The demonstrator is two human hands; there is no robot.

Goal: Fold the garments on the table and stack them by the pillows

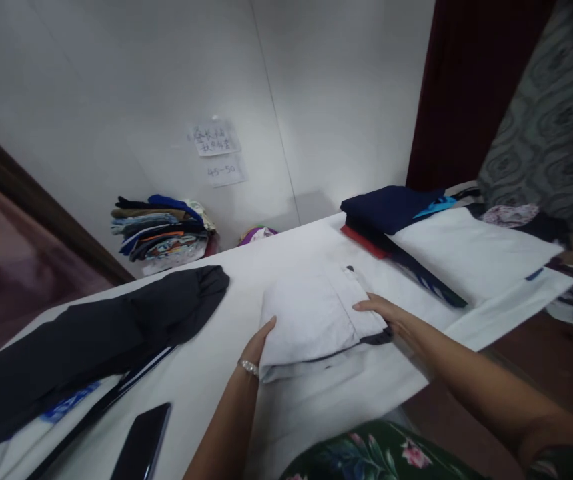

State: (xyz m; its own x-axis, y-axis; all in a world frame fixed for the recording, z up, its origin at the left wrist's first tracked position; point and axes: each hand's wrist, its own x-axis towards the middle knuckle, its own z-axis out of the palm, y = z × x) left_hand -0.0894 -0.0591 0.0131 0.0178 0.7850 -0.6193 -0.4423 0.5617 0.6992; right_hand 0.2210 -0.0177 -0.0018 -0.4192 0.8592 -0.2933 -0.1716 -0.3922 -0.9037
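A folded white garment (311,313) with dark edging lies between my hands over the middle of the white table. My left hand (261,341) grips its left edge, thumb on top and the other fingers hidden underneath. On the opposite side, my right hand (380,310) holds the right edge near a dark grey part, also with the thumb above and the fingers mostly hidden below. Whether the garment rests on the table or is slightly raised, I cannot tell.
Dark trousers (116,327) lie along the left, above a phone (141,443). Folded clothes, with a navy one (389,205) and a white one (481,250), sit at the right. A clothes stack (161,230) stands beyond the white table's (291,247) far edge, by the wall.
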